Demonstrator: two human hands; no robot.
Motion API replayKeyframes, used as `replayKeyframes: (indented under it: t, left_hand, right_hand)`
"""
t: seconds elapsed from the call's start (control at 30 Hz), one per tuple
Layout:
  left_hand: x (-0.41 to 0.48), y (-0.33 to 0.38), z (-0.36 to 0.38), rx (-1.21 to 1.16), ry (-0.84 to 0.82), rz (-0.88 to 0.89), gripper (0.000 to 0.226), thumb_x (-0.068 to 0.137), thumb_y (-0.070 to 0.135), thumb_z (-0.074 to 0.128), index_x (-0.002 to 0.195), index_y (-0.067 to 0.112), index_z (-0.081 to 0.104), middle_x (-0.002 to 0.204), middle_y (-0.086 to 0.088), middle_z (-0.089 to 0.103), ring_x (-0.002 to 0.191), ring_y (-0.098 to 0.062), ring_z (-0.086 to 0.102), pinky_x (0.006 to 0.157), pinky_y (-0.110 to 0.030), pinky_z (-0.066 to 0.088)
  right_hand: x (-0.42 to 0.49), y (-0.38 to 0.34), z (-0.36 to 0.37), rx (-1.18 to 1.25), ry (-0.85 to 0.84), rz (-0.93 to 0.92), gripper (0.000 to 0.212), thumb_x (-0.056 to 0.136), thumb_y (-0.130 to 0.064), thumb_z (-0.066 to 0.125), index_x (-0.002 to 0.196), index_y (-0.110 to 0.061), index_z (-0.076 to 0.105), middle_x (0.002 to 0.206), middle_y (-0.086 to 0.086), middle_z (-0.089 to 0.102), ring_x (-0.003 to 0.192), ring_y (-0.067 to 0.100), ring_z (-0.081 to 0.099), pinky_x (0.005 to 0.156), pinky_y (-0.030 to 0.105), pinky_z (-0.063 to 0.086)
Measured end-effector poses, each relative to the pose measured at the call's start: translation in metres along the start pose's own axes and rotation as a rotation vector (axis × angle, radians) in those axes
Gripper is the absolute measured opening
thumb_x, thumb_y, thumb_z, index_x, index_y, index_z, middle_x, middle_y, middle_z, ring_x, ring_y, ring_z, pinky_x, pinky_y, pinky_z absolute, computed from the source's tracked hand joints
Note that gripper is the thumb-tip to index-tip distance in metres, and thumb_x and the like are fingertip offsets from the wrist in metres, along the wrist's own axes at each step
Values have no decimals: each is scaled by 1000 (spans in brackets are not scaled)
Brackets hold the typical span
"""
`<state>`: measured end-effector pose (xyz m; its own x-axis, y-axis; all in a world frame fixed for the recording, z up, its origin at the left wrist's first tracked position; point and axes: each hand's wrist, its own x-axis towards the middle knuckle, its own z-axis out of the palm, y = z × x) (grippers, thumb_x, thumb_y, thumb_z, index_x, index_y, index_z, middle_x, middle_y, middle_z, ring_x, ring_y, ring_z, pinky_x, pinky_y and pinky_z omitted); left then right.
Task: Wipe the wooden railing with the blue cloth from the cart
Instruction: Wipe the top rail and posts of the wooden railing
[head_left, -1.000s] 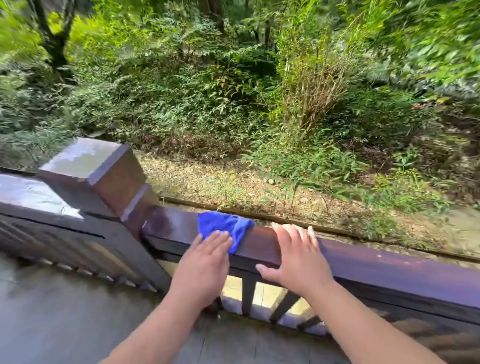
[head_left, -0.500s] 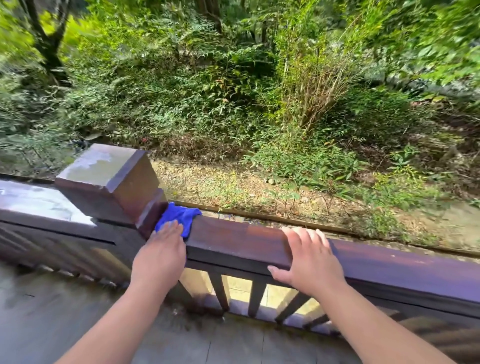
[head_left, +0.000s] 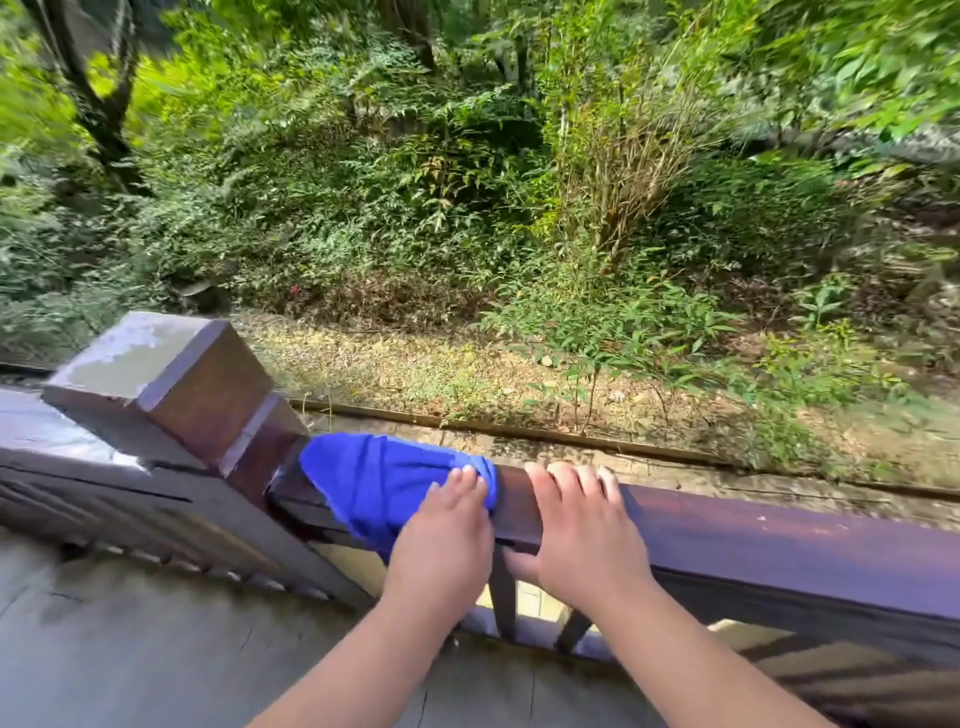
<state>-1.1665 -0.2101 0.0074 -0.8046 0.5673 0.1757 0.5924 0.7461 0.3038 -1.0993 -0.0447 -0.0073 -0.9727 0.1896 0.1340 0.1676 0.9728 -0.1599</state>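
A blue cloth (head_left: 379, 480) lies spread over the top of the dark wooden railing (head_left: 769, 540), just right of the square post (head_left: 166, 384). My left hand (head_left: 441, 535) presses flat on the cloth's right end, fingers together, draping it over the rail's near face. Right beside it, my right hand (head_left: 576, 525) rests on the bare rail with fingers over the top and the thumb under the near edge. The two hands are almost touching. The cart is out of view.
Below the rail run thin balusters (head_left: 504, 597) and a grey plank deck (head_left: 156, 649). A second rail section (head_left: 57, 447) leads off left of the post. Beyond the railing lie a gravel strip (head_left: 467, 374) and dense green shrubs.
My left hand slid the cloth left up to the post, then back right along the rail, spreading it out. It now lies next to my right hand, which stayed on the rail.
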Motion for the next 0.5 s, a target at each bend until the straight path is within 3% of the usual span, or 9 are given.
replayKeyframes:
  t: [0.13,0.17,0.23,0.3,0.4,0.5]
  left_hand:
    - [3,-3,-2,56,-104,90,43,99,20,45,142,20,48,153,6,42,141,-8,32,112,-24,21]
    - [4,-10,-8,83,-127,88,44,99,23,44,144,26,45,154,12,40,140,-5,32,109,-24,30]
    - [6,-32,-26,157,-116,39,48,94,23,49,140,36,43,145,18,49,127,-7,49,90,-30,50]
    - [3,-61,-42,226,-147,-41,61,83,22,60,139,40,41,138,17,55,117,-11,58,79,-34,54]
    - [-1,-110,-55,346,-233,-175,74,80,29,70,146,30,36,153,6,42,132,-15,47,98,-36,49]
    - [0,-138,-62,429,-195,-266,49,93,18,47,142,19,41,150,-3,44,134,-17,44,104,-32,42]
  right_hand:
    - [-1,0,-2,-4,8,-7,96,71,-86,51,138,-17,49,126,9,59,116,37,52,110,60,37]
    - [-1,1,-3,-10,3,-10,96,71,-86,52,138,-18,49,127,9,59,116,37,52,111,60,37]
    - [-1,1,-3,-19,2,-14,96,71,-84,52,140,-18,49,128,8,58,117,37,52,112,60,36]
    - [-1,1,-2,-27,14,-19,95,71,-84,53,139,-17,50,128,9,59,117,37,53,112,61,37]
    - [-3,2,-2,-31,23,-24,95,73,-84,52,140,-17,49,129,8,60,118,36,53,112,61,38]
    - [-4,1,-2,-18,13,-20,95,74,-85,51,143,-20,45,132,6,59,123,35,52,115,60,37]
